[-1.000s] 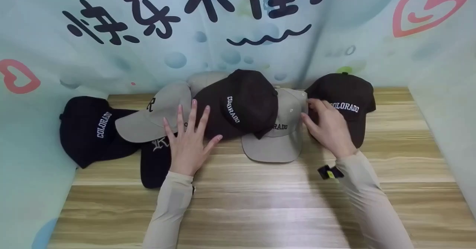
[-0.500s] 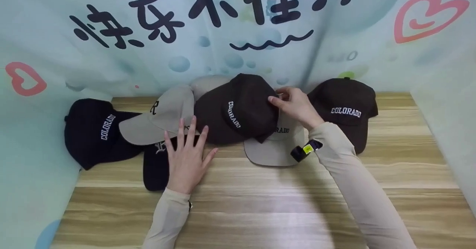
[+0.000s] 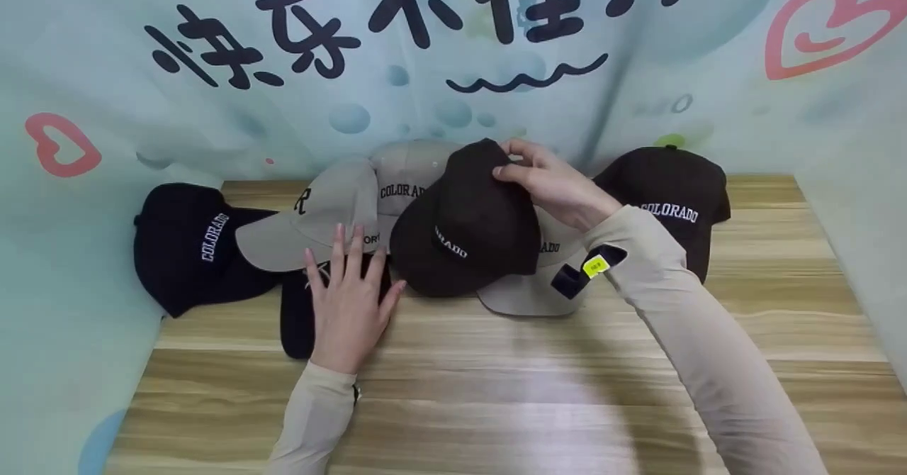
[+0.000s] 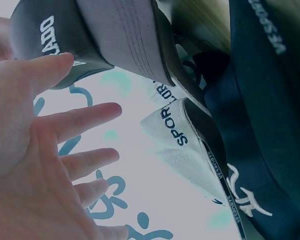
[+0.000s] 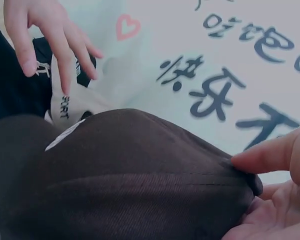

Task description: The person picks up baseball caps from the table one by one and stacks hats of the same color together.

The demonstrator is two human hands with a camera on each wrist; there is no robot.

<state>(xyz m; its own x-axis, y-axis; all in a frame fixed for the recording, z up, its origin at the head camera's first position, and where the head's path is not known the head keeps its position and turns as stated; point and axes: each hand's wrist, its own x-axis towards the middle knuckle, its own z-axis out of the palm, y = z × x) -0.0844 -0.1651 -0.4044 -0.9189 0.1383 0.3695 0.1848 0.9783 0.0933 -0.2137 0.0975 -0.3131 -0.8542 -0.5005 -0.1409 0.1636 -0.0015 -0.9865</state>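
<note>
My right hand pinches a dark brown baseball cap at the back of its crown. Thumb and fingers close on the fabric edge in the right wrist view, where the brown cap fills the lower part. Its brim points front left, over a beige cap. My left hand, fingers spread and holding nothing, hovers over a black cap and the lower edge of a beige cap lettered SPORT. In the left wrist view the black cap lies to the right of the spread fingers.
Another beige COLORADO cap leans at the back. A navy cap lies far left, and a second brown cap stands right, partly behind my right forearm. A printed cloth backdrop borders the wooden table.
My right hand has gone from the beige cap's right side to the brown cap, which now turns with its brim lower. The beige COLORADO cap behind shows more. My left hand has drawn back slightly.
</note>
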